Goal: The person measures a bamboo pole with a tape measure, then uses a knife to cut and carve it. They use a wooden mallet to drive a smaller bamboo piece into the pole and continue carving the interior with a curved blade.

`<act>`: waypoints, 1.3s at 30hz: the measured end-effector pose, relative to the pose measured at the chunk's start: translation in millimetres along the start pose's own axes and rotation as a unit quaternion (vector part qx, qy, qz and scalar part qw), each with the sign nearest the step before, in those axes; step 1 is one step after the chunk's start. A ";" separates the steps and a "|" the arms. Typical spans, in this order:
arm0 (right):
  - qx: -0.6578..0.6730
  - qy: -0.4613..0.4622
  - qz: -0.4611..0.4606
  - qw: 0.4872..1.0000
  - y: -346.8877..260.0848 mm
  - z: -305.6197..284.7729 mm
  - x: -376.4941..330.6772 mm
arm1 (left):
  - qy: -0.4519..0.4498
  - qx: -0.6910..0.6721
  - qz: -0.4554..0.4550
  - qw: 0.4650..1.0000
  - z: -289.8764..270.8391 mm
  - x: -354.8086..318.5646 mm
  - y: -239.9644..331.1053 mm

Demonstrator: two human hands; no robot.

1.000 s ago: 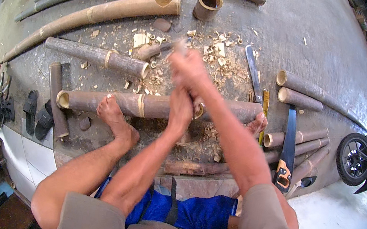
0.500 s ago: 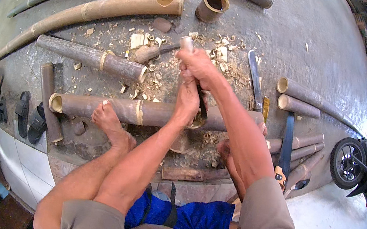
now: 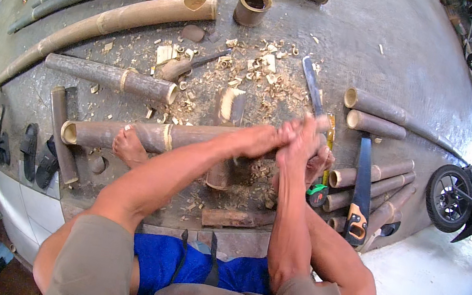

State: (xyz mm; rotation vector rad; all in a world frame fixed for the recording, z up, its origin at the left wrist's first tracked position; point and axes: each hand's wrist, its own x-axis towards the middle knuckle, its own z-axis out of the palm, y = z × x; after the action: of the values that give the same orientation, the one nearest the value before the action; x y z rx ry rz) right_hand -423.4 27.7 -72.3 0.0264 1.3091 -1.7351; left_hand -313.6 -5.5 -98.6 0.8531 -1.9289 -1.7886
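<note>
While the person sat at the edge of the concrete floor (image 3: 422,66), both hands were clenched together on the handle of a long blade (image 3: 312,87), the left hand (image 3: 271,138) just ahead of the right hand (image 3: 305,149), apparently so both arms could drive it. The bamboo pole (image 3: 145,136) lay crosswise before the person, pinned under a bare foot (image 3: 128,146), evidently to stop it rolling; a short split bamboo piece (image 3: 231,106) stood behind it among wood chips (image 3: 260,71). A handsaw (image 3: 361,186) and cut bamboo lengths (image 3: 377,111) lay on the right, within reach.
</note>
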 end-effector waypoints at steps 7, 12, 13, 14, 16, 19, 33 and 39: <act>-0.129 -0.194 0.150 0.961 66.8 69.9 67.6 | 0.187 0.027 -0.237 0.953 -45.1 -22.6 -28.2; -0.448 -0.480 0.080 0.750 75.6 119.8 4.2 | 0.505 0.036 -0.046 0.861 9.0 -68.9 -32.7; -0.516 -0.553 0.019 0.654 81.9 125.6 -17.8 | 0.559 -0.061 -0.075 0.824 23.5 -74.1 -28.2; -0.512 -0.640 0.012 0.574 86.5 131.7 -34.7 | 0.624 -0.077 -0.075 0.774 35.7 -79.2 -22.7; -0.485 -0.669 0.037 0.562 93.6 138.3 -42.0 | 0.684 -0.186 -0.089 0.700 42.4 -84.2 -15.8; -0.509 -0.559 0.129 0.641 102.0 133.6 -9.7 | 0.592 -0.316 -0.116 0.733 27.5 -73.8 -17.3; -0.127 -0.053 -0.082 0.987 14.3 22.0 15.7 | 0.031 -0.034 -0.083 0.996 -2.0 -7.5 -16.9; -0.050 0.021 -0.106 0.993 15.7 4.9 6.8 | -0.105 0.070 -0.104 0.987 -14.8 6.1 -11.8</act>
State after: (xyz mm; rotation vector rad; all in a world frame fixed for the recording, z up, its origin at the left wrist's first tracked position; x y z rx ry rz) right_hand -414.4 19.6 -85.3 -0.1388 1.4713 -1.8527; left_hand -306.5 -20.8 -109.2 0.9786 -2.1903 -1.9498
